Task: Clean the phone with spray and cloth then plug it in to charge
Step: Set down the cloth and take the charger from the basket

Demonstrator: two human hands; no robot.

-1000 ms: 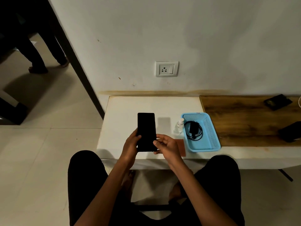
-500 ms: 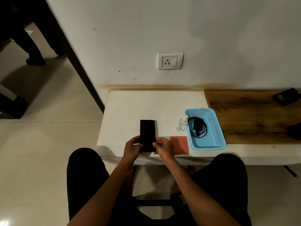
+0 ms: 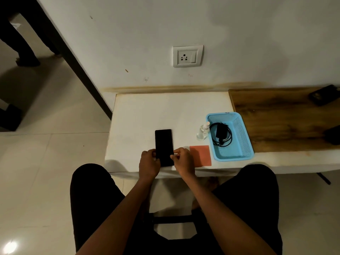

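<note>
I see the black phone (image 3: pixel 164 145) lying flat, screen up, on the white table (image 3: pixel 147 111) near its front edge. My left hand (image 3: pixel 149 163) and right hand (image 3: pixel 182 161) pinch its lower end from either side. An orange cloth (image 3: pixel 201 153) lies just right of it; a clear spray bottle (image 3: pixel 202 131) stands beside the blue basket (image 3: pixel 239 144) holding a black charger (image 3: pixel 221 133).

- Overall exposure: dim, warm, with muted colours and dark trousers lacking detail.
- Glare: one bright reflection on the floor tiles (image 3: pixel 10 246) at the lower left corner.
- Shadows: soft shadow on the wall (image 3: pixel 239 34) at upper right; dark shadow under the table's near edge.
- Distortion: wide-angle bending toward the edges; the door frame (image 3: pixel 73 67) leans.
- Focus: slightly soft throughout.
</note>
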